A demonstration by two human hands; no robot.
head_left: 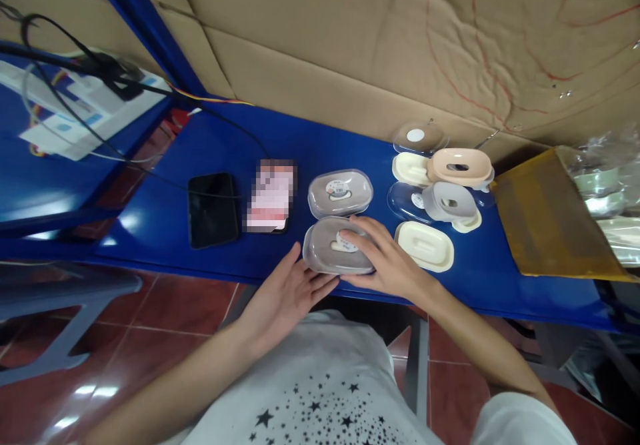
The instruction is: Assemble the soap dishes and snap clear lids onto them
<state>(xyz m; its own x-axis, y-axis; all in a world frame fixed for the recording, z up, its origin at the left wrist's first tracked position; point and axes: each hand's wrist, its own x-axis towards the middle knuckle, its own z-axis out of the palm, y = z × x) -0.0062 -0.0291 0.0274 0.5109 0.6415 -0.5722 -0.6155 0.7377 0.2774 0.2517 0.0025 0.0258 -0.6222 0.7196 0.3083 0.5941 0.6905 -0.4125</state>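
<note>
A: Where is the clear-lidded grey container (321,253) situated?
B: At the near edge of the blue table (150,231), in front of the wearer; whether its base rests on the surface or is raised cannot be told.

A: How is the right hand (384,258) disposed?
B: It grasps the container from the right, the fingers curved over the lid and the thumb along the near side, parted only by the container's own depth.

A: And the left hand (287,298)?
B: Open, palm turned upward, the thumb well apart from the extended fingers, which lie at the container's near left edge (whether they bear any weight cannot be told).

A: What lies just beyond?
B: A second lidded container (341,195) of like form, bearing a printed label (336,187).

A: What occupies the right portion?
B: A cream tray (436,248) lies nearest the right hand; behind it are a grey part (450,206) and a peach part (465,163), each with an oval opening. Farther right stands a taped cardboard box (555,225).

A: And the left?
B: A phone (270,198) with its screen lit and blurred, and a black device (213,211) beside it.
</note>
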